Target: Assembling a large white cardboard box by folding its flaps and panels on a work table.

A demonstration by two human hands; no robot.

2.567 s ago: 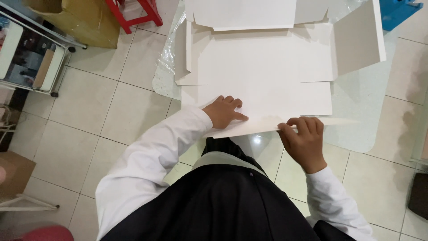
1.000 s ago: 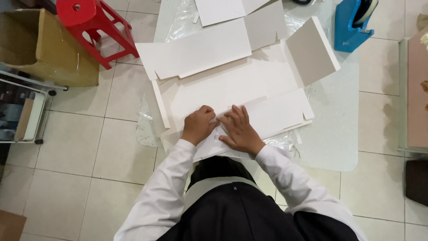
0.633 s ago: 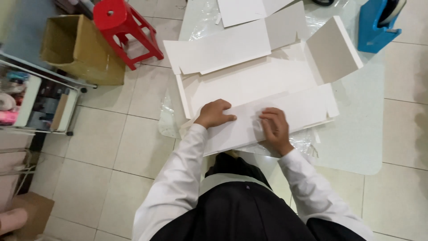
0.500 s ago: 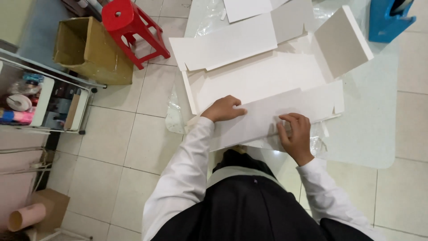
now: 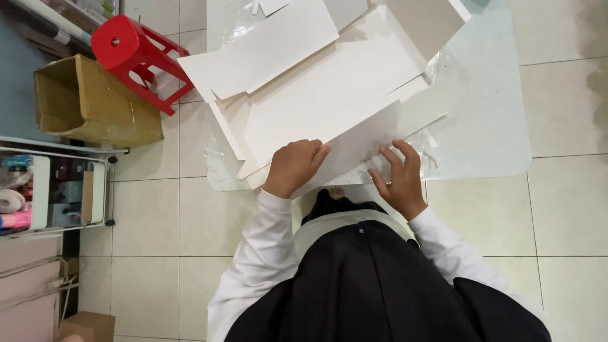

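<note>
A large flat white cardboard box blank [image 5: 329, 95] lies spread on a glass table [image 5: 481, 126], its flaps unfolded. My left hand [image 5: 294, 166] presses knuckles-down on the near flap [image 5: 354, 149], fingers curled over its edge. My right hand [image 5: 398, 176] lies flat with fingers spread, at the right end of that same flap, over clear plastic film. A second white sheet [image 5: 266, 54] lies on top at the far left of the blank. A raised flap [image 5: 424, 22] stands at the far right.
A red plastic stool [image 5: 136, 60] and an open brown carton [image 5: 88, 104] stand on the tiled floor to the left. A metal trolley shelf [image 5: 50, 190] with small items is at the left edge. A small carton [image 5: 85, 326] sits at the bottom left.
The view has swung, so the blank now sits tilted. My right hand has opened from gripping the flap's edge to lying flat with spread fingers. My left hand stays on the flap.
</note>
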